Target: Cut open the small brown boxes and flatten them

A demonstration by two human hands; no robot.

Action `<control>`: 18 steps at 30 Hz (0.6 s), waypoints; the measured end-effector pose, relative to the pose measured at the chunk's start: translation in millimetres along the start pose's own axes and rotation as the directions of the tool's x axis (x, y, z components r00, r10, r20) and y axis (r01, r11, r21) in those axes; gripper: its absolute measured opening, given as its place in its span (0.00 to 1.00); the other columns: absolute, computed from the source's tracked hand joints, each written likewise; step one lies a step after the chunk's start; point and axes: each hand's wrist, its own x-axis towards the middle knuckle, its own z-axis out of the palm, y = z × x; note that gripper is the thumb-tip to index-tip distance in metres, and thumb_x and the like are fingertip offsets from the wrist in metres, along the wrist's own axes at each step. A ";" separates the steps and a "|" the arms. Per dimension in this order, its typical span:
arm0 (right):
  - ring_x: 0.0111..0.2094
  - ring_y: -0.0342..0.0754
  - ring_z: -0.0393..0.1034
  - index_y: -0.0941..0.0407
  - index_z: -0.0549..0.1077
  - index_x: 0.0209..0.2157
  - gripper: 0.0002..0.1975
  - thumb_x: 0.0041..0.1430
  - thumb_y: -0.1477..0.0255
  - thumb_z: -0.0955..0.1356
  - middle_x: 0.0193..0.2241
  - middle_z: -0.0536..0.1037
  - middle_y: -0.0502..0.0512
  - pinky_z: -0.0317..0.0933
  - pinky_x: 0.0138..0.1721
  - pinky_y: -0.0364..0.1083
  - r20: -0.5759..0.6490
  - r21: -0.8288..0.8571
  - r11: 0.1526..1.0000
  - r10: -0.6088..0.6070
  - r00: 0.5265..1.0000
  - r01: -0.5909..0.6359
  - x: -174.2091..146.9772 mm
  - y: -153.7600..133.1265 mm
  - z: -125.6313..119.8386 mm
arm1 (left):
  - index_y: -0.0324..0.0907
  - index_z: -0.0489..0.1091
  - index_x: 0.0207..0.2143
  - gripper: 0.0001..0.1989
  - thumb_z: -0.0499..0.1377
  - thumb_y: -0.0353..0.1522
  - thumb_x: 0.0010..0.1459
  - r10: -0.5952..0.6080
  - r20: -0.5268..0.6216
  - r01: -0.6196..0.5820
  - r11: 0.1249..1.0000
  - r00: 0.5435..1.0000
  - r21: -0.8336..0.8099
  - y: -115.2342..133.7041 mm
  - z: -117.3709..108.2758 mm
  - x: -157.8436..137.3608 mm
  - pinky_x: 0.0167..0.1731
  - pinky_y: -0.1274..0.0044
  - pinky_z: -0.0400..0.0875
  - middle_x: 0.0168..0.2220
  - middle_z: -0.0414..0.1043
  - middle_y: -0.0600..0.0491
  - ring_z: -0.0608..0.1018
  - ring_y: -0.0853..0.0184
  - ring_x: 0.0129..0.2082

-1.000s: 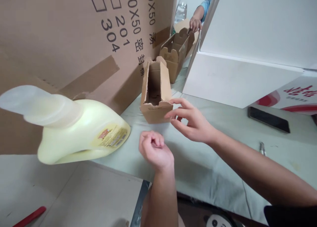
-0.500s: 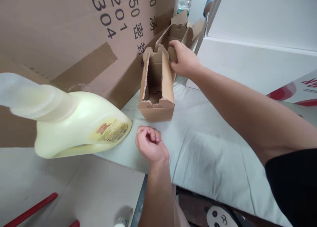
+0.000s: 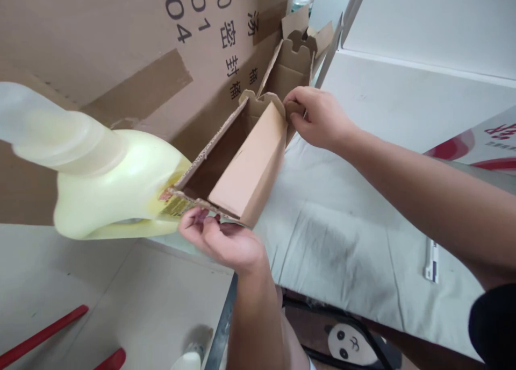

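Note:
A narrow, open-topped cardboard box (image 3: 262, 168) lies slanted between my hands, one long panel folded inward over part of its opening. My left hand (image 3: 226, 243) is closed on the near end, fingertips curled beneath that edge. At the far right corner, my right hand (image 3: 318, 114) pinches the cardboard by a small end flap. Behind it stands a second open cardboard box (image 3: 288, 69) with raised flaps. The near left corner overlaps a large pale-yellow bottle (image 3: 121, 192) in the view; whether they touch I cannot tell.
A big printed carton (image 3: 133, 52) rises on the left. Pale cloth (image 3: 334, 241) covers the table, with a small white-and-dark object (image 3: 432, 260) near my right forearm. White panels (image 3: 403, 101) stand at right. Red bars (image 3: 48, 335) and a panda-face item (image 3: 349, 344) are below.
My left hand has gone from apart to gripping the box's near end. That end has swung left and nearer, and the right side panel now leans inward. My right hand has shifted slightly nearer.

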 end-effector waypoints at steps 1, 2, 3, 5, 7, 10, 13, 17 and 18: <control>0.48 0.59 0.76 0.52 0.72 0.48 0.16 0.58 0.75 0.65 0.49 0.78 0.60 0.72 0.52 0.60 -0.019 0.011 1.000 -0.009 1.000 0.009 -11.2 -7.6 -7.0 | 0.45 0.64 0.38 0.06 0.53 0.32 0.57 0.049 0.009 -0.050 0.999 0.999 0.013 1.9 -0.4 -1.5 0.48 0.74 0.69 0.37 0.64 0.55 0.73 0.66 0.43; 0.46 0.57 0.76 0.52 0.71 0.52 0.20 0.57 0.76 0.66 0.52 0.77 0.60 0.73 0.50 0.58 -0.033 0.026 1.000 -0.014 0.999 0.015 -22.9 -14.8 -13.4 | 0.45 0.64 0.42 0.09 0.52 0.33 0.58 0.089 0.029 -0.090 0.996 0.996 0.019 3.8 -1.3 -3.5 0.53 0.71 0.69 0.40 0.66 0.54 0.73 0.64 0.47; 0.44 0.54 0.77 0.52 0.71 0.54 0.23 0.56 0.77 0.66 0.54 0.75 0.60 0.74 0.47 0.55 -0.038 0.047 0.999 -0.014 0.999 0.015 -35.5 -21.3 -19.1 | 0.45 0.64 0.46 0.13 0.53 0.33 0.58 0.115 0.070 -0.117 0.993 0.991 0.030 5.4 -2.6 -5.8 0.57 0.68 0.68 0.44 0.68 0.52 0.73 0.62 0.51; 0.37 0.48 0.76 0.51 0.70 0.56 0.24 0.57 0.76 0.66 0.57 0.73 0.60 0.74 0.40 0.51 -0.030 0.100 0.995 0.013 0.999 -0.009 -64.8 -31.0 -28.2 | 0.44 0.63 0.54 0.21 0.56 0.36 0.57 0.152 0.203 -0.170 0.983 0.967 0.071 8.1 -6.6 -10.3 0.62 0.64 0.66 0.53 0.68 0.48 0.71 0.58 0.58; 0.32 0.45 0.74 0.49 0.70 0.55 0.22 0.58 0.75 0.66 0.56 0.73 0.60 0.73 0.34 0.49 -0.021 0.158 0.984 0.081 0.997 -0.077 -101.9 -34.9 -34.7 | 0.44 0.62 0.57 0.28 0.60 0.38 0.55 0.173 0.339 -0.232 0.962 0.925 0.142 10.5 -11.0 -13.2 0.65 0.62 0.64 0.61 0.63 0.46 0.66 0.55 0.65; 0.28 0.43 0.73 0.49 0.69 0.53 0.18 0.62 0.73 0.66 0.53 0.72 0.59 0.70 0.28 0.48 0.021 0.252 0.940 0.231 0.973 -0.228 -170.7 -28.1 -41.6 | 0.46 0.58 0.60 0.34 0.63 0.33 0.51 0.109 0.394 -0.193 0.964 0.913 0.181 13.6 -12.5 -12.8 0.69 0.62 0.61 0.67 0.57 0.46 0.63 0.56 0.69; 0.27 0.45 0.72 0.48 0.69 0.52 0.15 0.64 0.70 0.66 0.43 0.73 0.57 0.68 0.26 0.49 0.043 0.300 0.860 0.420 0.907 -0.412 -241.0 -11.5 -47.7 | 0.41 0.53 0.61 0.39 0.60 0.24 0.45 0.069 0.313 -0.078 0.997 0.947 0.017 15.4 -5.3 -9.1 0.70 0.65 0.62 0.70 0.55 0.41 0.65 0.60 0.69; 0.25 0.48 0.72 0.49 0.69 0.52 0.13 0.65 0.66 0.66 0.29 0.70 0.50 0.65 0.25 0.49 0.082 0.353 0.722 0.609 0.789 -0.594 -309.6 6.9 -57.8 | 0.34 0.52 0.60 0.43 0.55 0.23 0.36 0.081 0.139 -0.064 0.990 0.987 -0.126 21.6 3.9 -8.7 0.72 0.66 0.61 0.71 0.53 0.36 0.66 0.58 0.70; 0.25 0.48 0.71 0.49 0.69 0.51 0.13 0.65 0.66 0.66 0.28 0.69 0.49 0.65 0.25 0.49 0.080 0.363 0.705 0.628 0.774 -0.609 -321.3 9.7 -60.7 | 0.36 0.49 0.62 0.45 0.54 0.25 0.36 0.059 0.157 -0.045 0.995 0.986 -0.093 25.9 3.4 -10.0 0.72 0.67 0.60 0.72 0.50 0.40 0.63 0.59 0.71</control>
